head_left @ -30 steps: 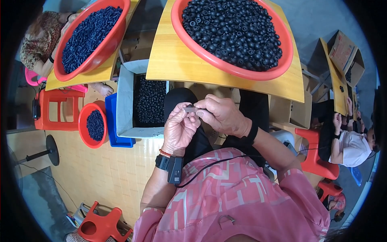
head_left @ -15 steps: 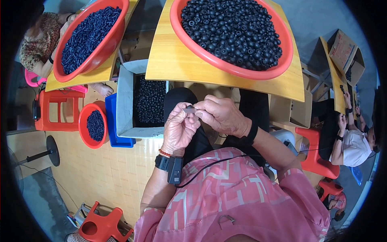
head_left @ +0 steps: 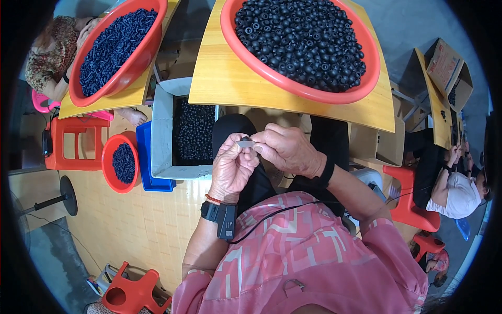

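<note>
Over my lap, my left hand (head_left: 231,172) is closed, pinching a small round black part (head_left: 246,138) between thumb and fingertips. My right hand (head_left: 291,150) grips a small flat grey blade (head_left: 244,144) with thumb and forefinger. The blade lies across the black part, close to my left thumb; whether its edge touches the part cannot be made out. Just beyond my hands, a red basin (head_left: 300,90) heaped with similar black ring-like parts stands on the yellow table (head_left: 219,89).
Left of my knees stands an open carton (head_left: 160,131) of black parts, beside a blue tray (head_left: 157,182) and a small red basin (head_left: 107,157). Another red basin (head_left: 117,78) holds dark pieces. Co-workers sit left and right. Red stools (head_left: 78,163) stand around.
My hands, the blade and the black part stay almost in place. At the right, the co-worker's hands have drawn together lower down, and small dark pieces show on that table's edge.
</note>
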Available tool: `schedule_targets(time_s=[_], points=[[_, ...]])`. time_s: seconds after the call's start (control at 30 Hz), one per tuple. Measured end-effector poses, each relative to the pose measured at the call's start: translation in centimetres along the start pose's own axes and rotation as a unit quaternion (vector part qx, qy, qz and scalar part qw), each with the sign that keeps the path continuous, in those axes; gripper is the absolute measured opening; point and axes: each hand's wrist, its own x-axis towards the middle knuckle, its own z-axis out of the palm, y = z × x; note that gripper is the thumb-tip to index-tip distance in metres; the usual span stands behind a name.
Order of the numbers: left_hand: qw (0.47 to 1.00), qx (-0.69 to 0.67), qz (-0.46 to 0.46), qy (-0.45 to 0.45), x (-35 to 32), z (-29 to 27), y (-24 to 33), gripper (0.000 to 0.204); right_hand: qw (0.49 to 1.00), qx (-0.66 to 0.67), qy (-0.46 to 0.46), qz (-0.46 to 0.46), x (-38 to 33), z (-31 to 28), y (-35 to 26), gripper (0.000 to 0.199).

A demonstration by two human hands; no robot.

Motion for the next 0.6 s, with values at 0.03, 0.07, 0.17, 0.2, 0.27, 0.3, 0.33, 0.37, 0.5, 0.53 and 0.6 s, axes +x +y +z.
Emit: schedule_targets(time_s=[0.03, 0.07, 0.17, 0.2, 0.27, 0.3, 0.33, 0.37, 0.5, 0.53, 0.6], points=[[1.000, -0.001, 0.000, -0.003, -0.04, 0.02, 0.02, 0.012, 1.000, 0.002, 0.000, 0.000, 0.01, -0.01, -0.03, 0.017], [1.000, -0.001, 0.000, -0.003, -0.01, -0.07, 0.01, 0.012, 1.000, 0.003, 0.000, -0.001, 0.02, -0.02, -0.02, 0.016], [1.000, -0.002, -0.003, -0.012, 0.07, -0.41, -0.01, 0.012, 1.000, 0.011, 0.011, 0.002, -0.02, 0.17, 0.15, 0.016], [1.000, -0.001, -0.004, -0.015, 0.08, -0.45, 0.01, 0.012, 1.000, 0.011, 0.011, 0.002, -0.01, 0.15, 0.16, 0.016], [1.000, -0.001, -0.005, -0.019, 0.08, -0.42, 0.02, 0.013, 1.000, -0.001, 0.008, -0.004, 0.03, 0.11, 0.19, 0.017], [1.000, -0.002, -0.006, -0.020, 0.08, -0.34, 0.03, 0.013, 1.000, -0.001, 0.008, -0.004, 0.03, 0.10, 0.17, 0.017], [1.000, -0.003, -0.006, -0.021, 0.07, -0.27, 0.04, 0.012, 1.000, 0.002, 0.005, -0.003, 0.03, 0.08, 0.15, 0.017], [1.000, -0.003, -0.006, -0.021, 0.08, -0.24, 0.05, 0.012, 1.000, 0.005, 0.003, -0.002, 0.03, 0.07, 0.13, 0.017], [1.000, -0.005, -0.009, -0.018, 0.13, -0.26, 0.08, 0.012, 1.000, 0.002, 0.001, 0.002, 0.04, 0.10, 0.12, 0.017], [1.000, -0.005, -0.010, -0.021, 0.14, -0.28, 0.09, 0.012, 1.000, -0.001, 0.005, -0.001, 0.04, 0.11, 0.18, 0.017], [1.000, -0.007, -0.011, -0.023, 0.14, -0.24, 0.09, 0.012, 1.000, -0.005, 0.008, -0.003, 0.06, 0.11, 0.27, 0.017]])
